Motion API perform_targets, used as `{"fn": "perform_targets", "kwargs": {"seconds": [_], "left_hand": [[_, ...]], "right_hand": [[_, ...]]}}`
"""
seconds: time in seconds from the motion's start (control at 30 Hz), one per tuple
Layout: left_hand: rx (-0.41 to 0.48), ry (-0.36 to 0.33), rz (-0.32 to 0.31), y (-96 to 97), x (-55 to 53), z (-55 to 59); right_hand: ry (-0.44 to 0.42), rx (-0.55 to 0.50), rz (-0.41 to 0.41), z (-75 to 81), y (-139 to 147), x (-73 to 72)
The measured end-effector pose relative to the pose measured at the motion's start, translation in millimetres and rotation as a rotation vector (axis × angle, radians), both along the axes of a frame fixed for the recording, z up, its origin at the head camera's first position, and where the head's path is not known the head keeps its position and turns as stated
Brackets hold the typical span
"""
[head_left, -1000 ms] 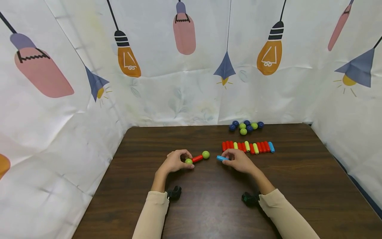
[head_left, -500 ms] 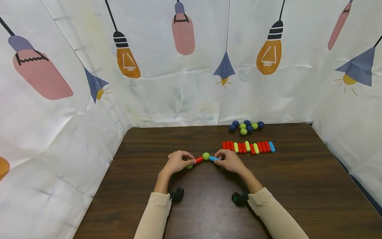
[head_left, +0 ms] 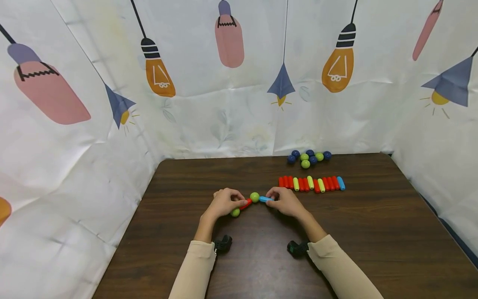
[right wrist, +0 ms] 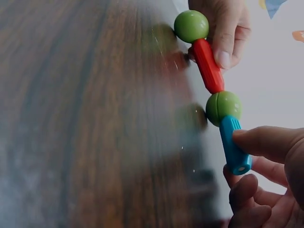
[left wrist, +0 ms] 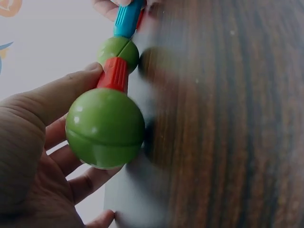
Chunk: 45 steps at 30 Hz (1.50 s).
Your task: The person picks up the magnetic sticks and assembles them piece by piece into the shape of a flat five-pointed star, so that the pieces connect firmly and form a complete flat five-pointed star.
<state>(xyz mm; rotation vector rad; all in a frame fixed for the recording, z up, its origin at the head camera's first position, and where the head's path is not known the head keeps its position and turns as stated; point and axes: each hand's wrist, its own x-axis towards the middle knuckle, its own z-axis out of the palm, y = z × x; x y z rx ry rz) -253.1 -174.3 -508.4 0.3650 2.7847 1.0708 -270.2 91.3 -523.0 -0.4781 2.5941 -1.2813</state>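
My left hand (head_left: pixel 225 203) pinches a red rod (right wrist: pixel 208 65) between thumb and fingers. One green ball (left wrist: pixel 105 128) sits at the rod's near end, a second green ball (right wrist: pixel 223 108) at its other end. A blue rod (right wrist: pixel 235 145) meets that second ball end-on, and my right hand (head_left: pixel 286 202) pinches it with thumb and fingertips. Ball, red rod, ball and blue rod make one bent line low over the dark wooden table (head_left: pixel 257 261). In the right wrist view the blue rod's free end shows a small pale disc.
Behind my right hand lies a row of red, yellow and blue rods (head_left: pixel 311 184). Farther back, near the table's far edge, several dark blue and green balls (head_left: pixel 305 164) are clustered. A patterned white cloth (head_left: pixel 224 120) hangs behind and beside the table.
My right hand has moved left with the blue rod, bringing it against the far green ball. My left hand has shifted its fingers from the near ball onto the red rod.
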Motion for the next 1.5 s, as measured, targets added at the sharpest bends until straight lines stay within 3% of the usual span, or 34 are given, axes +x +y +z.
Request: {"fn": "perform_targets", "kwargs": {"seconds": [0.27,0.47,0.87,1.1,1.5], "left_hand": [[0.025,0.009,-0.026,4.6,0.0,-1.4],[0.045,0.018,-0.081,8.5,0.9,-2.4],[-0.004,0.027,-0.115,11.9,1.4,-1.2],[-0.006,0.025,-0.105,11.9,1.2,-1.0],[0.029,0.011,-0.070,9.8,2.9,1.4]], "right_hand": [[-0.019,0.007,-0.002,2.3,-7.6,-0.6],[-0.011,0.010,0.013,2.6,-10.2,-1.3],[0.007,0.009,0.050,4.3,-6.4,-5.3],[0.025,-0.001,0.063,7.7,18.0,-8.5],[0.006,-0.050,-0.053,31.2,87.5,-27.0]]}}
